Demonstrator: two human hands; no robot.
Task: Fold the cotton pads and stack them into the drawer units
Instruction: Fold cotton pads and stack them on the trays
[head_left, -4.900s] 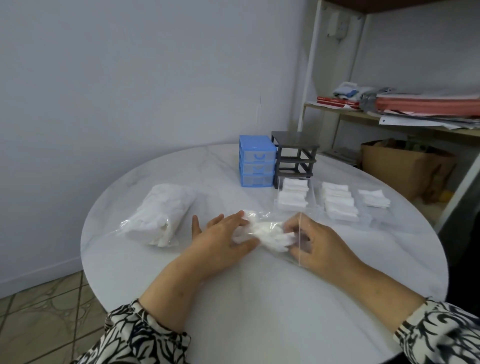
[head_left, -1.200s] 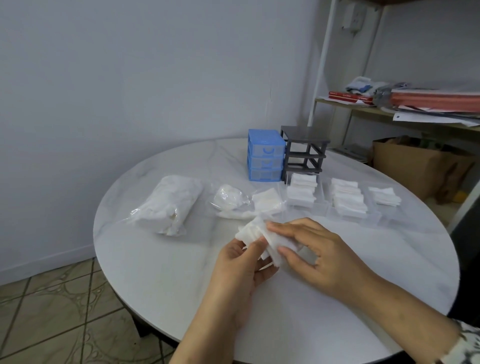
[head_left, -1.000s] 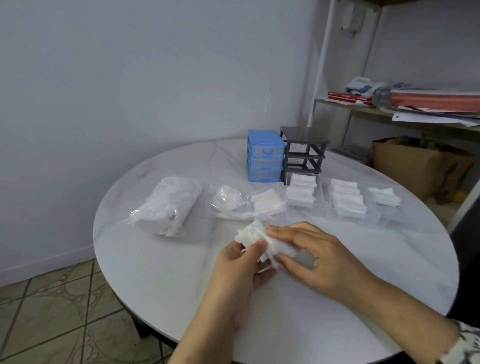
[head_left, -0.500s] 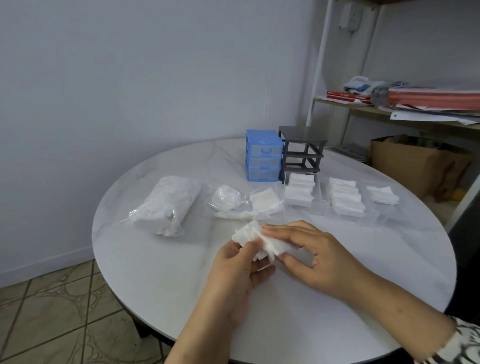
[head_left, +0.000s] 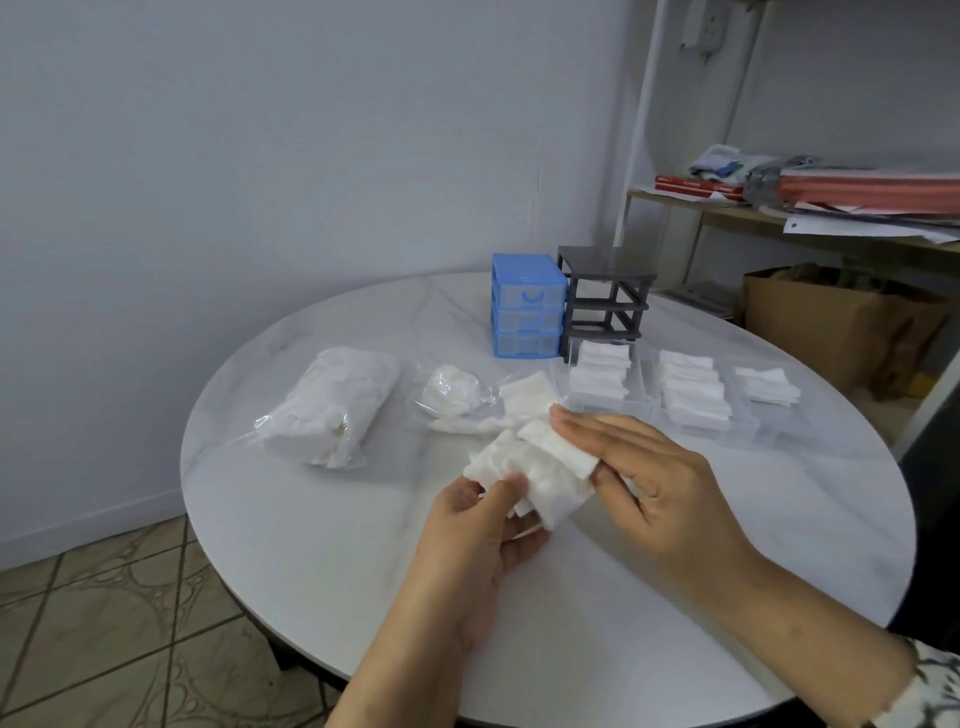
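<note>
A bunch of white cotton pads (head_left: 535, 470) is held just above the round marble table (head_left: 332, 519). My left hand (head_left: 478, 540) grips the bunch from below, thumb on top. My right hand (head_left: 649, 478) holds one pad at the bunch's top right edge, fingers stretched over it. Three clear drawers hold folded pads: one (head_left: 600, 376), a second (head_left: 691, 392), a third (head_left: 766, 387). Behind them stand a blue drawer unit (head_left: 527, 306) and an empty dark grey frame (head_left: 605, 293).
A full plastic bag of pads (head_left: 337, 405) lies at the table's left. A smaller crumpled bag (head_left: 452, 392) and loose pads (head_left: 527, 397) lie mid-table. A shelf with papers (head_left: 857, 202) and a cardboard box (head_left: 831, 322) stand at the right.
Since 4.9 s ago the pads came out of the small bag, which now lies mid-table. In the last second my right hand's fingers slid up and straightened over the top pad.
</note>
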